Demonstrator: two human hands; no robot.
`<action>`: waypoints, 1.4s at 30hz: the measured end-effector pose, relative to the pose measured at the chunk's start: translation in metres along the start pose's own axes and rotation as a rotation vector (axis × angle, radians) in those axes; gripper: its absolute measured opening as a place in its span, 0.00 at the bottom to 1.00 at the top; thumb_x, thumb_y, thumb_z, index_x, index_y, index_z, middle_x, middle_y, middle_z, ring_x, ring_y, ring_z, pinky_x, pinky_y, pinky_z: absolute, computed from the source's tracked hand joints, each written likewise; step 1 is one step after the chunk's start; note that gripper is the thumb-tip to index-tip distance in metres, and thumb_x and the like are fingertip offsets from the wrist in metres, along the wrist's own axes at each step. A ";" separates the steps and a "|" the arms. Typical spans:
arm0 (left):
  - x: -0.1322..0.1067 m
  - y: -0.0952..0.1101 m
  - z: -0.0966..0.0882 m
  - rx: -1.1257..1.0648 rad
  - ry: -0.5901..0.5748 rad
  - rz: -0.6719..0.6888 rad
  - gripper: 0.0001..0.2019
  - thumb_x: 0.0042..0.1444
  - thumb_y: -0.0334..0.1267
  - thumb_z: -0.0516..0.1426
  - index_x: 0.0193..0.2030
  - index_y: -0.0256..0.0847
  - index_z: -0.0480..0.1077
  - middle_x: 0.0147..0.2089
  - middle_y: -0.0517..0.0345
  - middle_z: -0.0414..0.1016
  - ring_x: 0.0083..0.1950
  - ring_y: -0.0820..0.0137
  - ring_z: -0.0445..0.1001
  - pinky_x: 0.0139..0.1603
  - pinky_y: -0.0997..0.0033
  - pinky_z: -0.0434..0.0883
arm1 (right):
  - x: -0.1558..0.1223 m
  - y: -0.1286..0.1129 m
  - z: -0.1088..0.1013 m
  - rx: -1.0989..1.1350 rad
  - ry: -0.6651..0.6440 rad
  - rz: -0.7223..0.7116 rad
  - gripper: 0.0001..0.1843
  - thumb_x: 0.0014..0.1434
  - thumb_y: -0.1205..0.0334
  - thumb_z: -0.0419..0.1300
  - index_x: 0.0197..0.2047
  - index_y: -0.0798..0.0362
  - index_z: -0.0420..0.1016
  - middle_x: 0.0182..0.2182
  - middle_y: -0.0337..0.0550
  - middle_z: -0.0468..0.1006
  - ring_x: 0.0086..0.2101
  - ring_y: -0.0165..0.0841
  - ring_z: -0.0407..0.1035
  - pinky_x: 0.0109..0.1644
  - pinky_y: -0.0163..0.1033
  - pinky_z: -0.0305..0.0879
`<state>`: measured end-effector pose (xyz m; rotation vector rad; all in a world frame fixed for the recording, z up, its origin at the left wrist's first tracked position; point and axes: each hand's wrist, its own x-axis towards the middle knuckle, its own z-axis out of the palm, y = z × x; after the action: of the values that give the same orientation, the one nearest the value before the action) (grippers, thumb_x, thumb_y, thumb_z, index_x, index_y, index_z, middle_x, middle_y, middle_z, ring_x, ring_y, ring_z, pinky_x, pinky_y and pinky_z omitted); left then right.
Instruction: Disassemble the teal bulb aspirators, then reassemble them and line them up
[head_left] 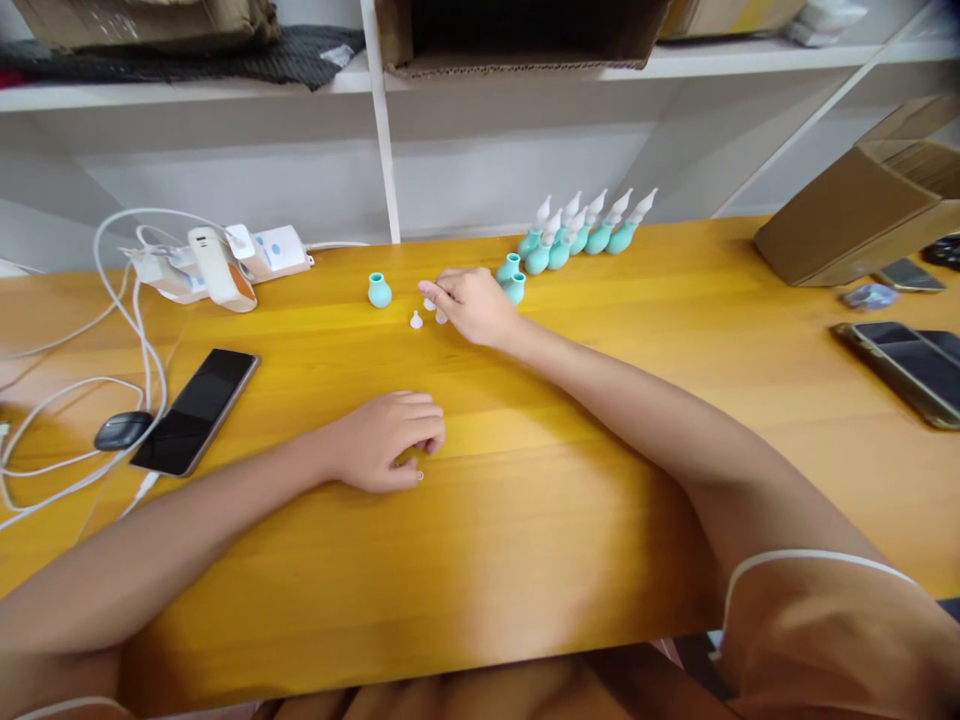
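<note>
My right hand (476,305) is over the back middle of the table, thumb and fingers drawn together among small white nozzle tips. Whatever lies between its fingers is hidden. One white nozzle tip (416,320) stands apart to the left, and others partly show under the hand. A teal rubber bulb (379,290) with an open neck stands left of them. Two more open teal bulbs (515,289) are just behind my right wrist. Near the table's middle, my left hand (390,440) rests with loosely curled fingers, thumb apart, holding nothing.
Several teal bulbs with white nozzles (559,245) stand grouped at the back. On the left are a phone (196,410), a black earbud case (123,430), white cables and a power strip (277,250). At right are a cardboard box (840,215) and another phone (907,365). Shelves rise behind.
</note>
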<state>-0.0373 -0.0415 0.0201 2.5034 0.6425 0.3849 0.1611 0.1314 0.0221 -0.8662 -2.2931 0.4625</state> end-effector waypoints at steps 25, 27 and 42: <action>0.002 0.001 0.000 -0.100 -0.019 0.054 0.10 0.51 0.27 0.65 0.35 0.44 0.70 0.36 0.62 0.75 0.40 0.67 0.70 0.49 0.62 0.64 | -0.001 -0.012 -0.007 0.060 0.117 -0.099 0.42 0.81 0.32 0.44 0.26 0.53 0.74 0.32 0.45 0.79 0.36 0.33 0.73 0.45 0.40 0.62; 0.002 0.000 0.001 -0.153 0.021 0.055 0.11 0.50 0.26 0.65 0.35 0.43 0.70 0.36 0.62 0.75 0.39 0.68 0.70 0.48 0.63 0.67 | -0.002 -0.021 -0.012 0.123 0.136 -0.111 0.42 0.80 0.31 0.45 0.25 0.53 0.73 0.31 0.44 0.78 0.34 0.32 0.72 0.44 0.40 0.62; -0.002 -0.013 0.006 -0.415 0.682 -0.067 0.06 0.57 0.26 0.65 0.37 0.40 0.76 0.37 0.57 0.78 0.36 0.72 0.76 0.39 0.73 0.76 | -0.111 -0.077 0.021 1.160 -0.222 0.546 0.38 0.62 0.25 0.67 0.24 0.52 0.68 0.18 0.32 0.63 0.16 0.22 0.49 0.20 0.35 0.42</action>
<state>-0.0412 -0.0350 0.0078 1.9239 0.7939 1.2345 0.1756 -0.0024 -0.0025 -0.7817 -1.4570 1.9286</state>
